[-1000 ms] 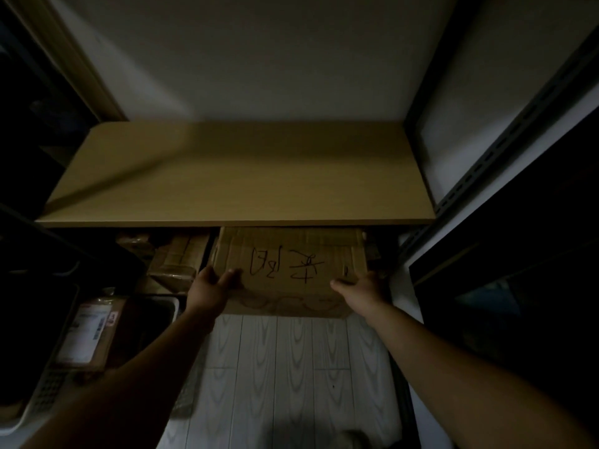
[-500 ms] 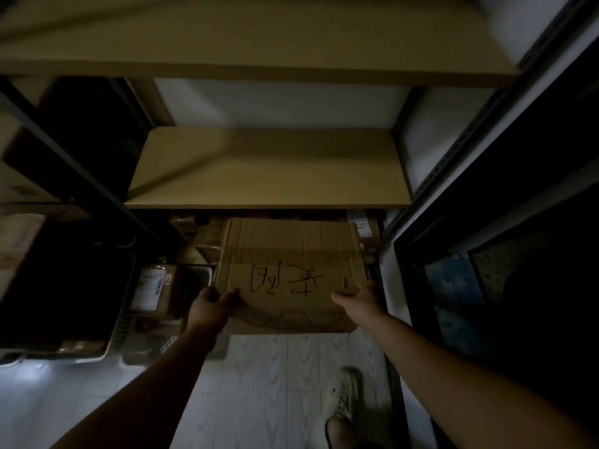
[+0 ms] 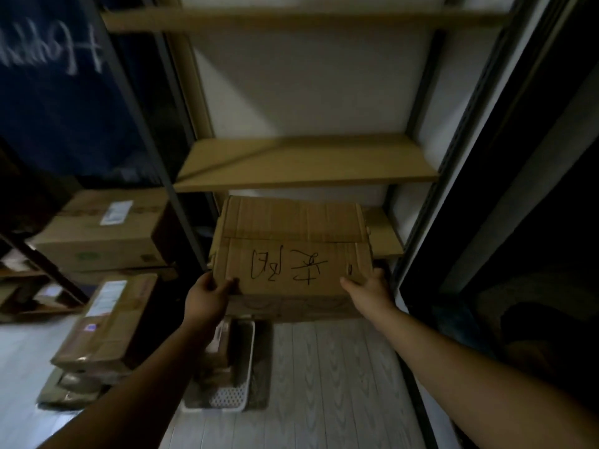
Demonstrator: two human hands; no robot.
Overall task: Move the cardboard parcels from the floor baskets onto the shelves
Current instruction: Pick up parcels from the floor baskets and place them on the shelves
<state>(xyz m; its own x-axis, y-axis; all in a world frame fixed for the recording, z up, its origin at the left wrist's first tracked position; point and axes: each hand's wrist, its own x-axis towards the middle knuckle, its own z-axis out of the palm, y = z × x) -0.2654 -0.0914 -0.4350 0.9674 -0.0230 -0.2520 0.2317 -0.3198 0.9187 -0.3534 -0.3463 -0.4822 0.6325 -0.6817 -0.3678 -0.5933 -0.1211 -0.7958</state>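
A cardboard parcel (image 3: 291, 241) with black handwriting on top hangs in the air in front of the shelving. My left hand (image 3: 207, 298) grips its near left corner, thumb on top. My right hand (image 3: 368, 291) grips its near right corner. Just above the parcel's far edge is a bare wooden shelf (image 3: 304, 163). A lower shelf (image 3: 384, 238) shows to the parcel's right. Below my left forearm a white floor basket (image 3: 233, 396) holds more parcels, partly hidden by the arm.
Black shelf uprights (image 3: 181, 202) stand left of the parcel and a dark frame (image 3: 431, 222) to its right. Large cardboard boxes (image 3: 107, 234) sit on the left rack, and stacked boxes (image 3: 110, 322) stand on the floor at left. White plank floor (image 3: 324, 384) lies below.
The view has tilted up and pulled back, showing more shelves and the boxes at left. The parcel has risen towards the shelf above it. Both hands keep the same grip.
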